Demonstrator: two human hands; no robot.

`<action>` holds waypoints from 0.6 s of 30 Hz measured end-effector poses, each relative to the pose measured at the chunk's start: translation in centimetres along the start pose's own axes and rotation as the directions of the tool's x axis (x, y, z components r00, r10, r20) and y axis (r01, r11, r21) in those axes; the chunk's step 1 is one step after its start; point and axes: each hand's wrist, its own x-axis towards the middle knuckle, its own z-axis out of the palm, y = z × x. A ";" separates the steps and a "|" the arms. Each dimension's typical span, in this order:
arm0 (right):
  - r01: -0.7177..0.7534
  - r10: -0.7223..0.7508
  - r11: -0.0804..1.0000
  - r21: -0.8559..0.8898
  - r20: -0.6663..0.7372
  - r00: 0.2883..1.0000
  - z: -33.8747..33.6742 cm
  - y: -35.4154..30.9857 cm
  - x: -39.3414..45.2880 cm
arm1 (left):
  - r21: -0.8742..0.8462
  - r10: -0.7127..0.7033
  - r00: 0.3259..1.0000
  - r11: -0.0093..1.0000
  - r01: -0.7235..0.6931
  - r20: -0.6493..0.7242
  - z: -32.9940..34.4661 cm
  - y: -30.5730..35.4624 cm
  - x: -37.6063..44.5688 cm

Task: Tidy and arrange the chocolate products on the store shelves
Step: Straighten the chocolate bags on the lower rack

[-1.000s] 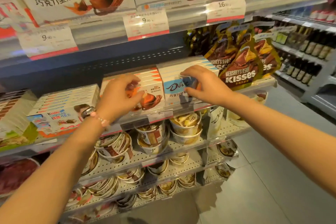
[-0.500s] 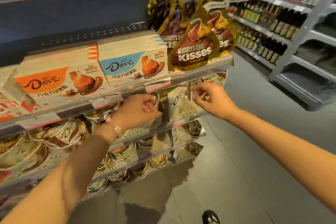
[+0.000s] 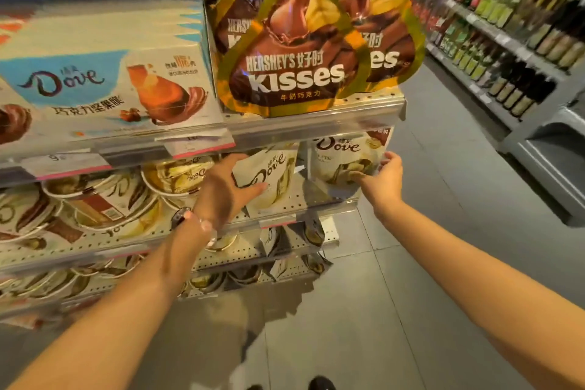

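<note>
Two white Dove pouches stand at the right end of the middle shelf [image 3: 319, 199]. My left hand [image 3: 226, 188] grips the left Dove pouch [image 3: 275, 174] by its left side, thumb across the front. My right hand [image 3: 384, 176] holds the right Dove pouch [image 3: 340, 158] at its right edge, thumb on the front. A gap of bare shelf separates the two pouches. My left wrist wears a bracelet and a watch.
Hershey's Kisses bags [image 3: 294, 73] and blue Dove boxes [image 3: 110, 82] sit on the shelf above, just over my hands. Round Dove tubs [image 3: 177, 174] lie left of the pouches. More pouches stand on lower shelves. Bottle shelves [image 3: 506, 41] line the aisle's far side.
My hands have left the Dove boxes on the upper shelf and dropped to the shelf below. Each now holds a white Dove pouch. The view has tilted down and moved closer.
</note>
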 end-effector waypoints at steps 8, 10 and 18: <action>-0.074 0.045 0.985 0.154 0.186 0.982 0.1 1.5 4.1 | -0.202 -0.200 0.961 0.966 0.161 -0.190 2.2 -0.6 2.5; -0.090 0.046 0.981 0.174 0.244 0.969 -0.1 1.7 4.7 | -0.160 -0.185 0.974 0.974 0.163 -0.132 2.6 -0.3 2.1; -0.173 0.133 0.970 0.174 0.219 0.967 0.3 2.2 7.4 | -0.223 -0.167 0.965 0.967 0.121 -0.203 3.5 -0.5 1.6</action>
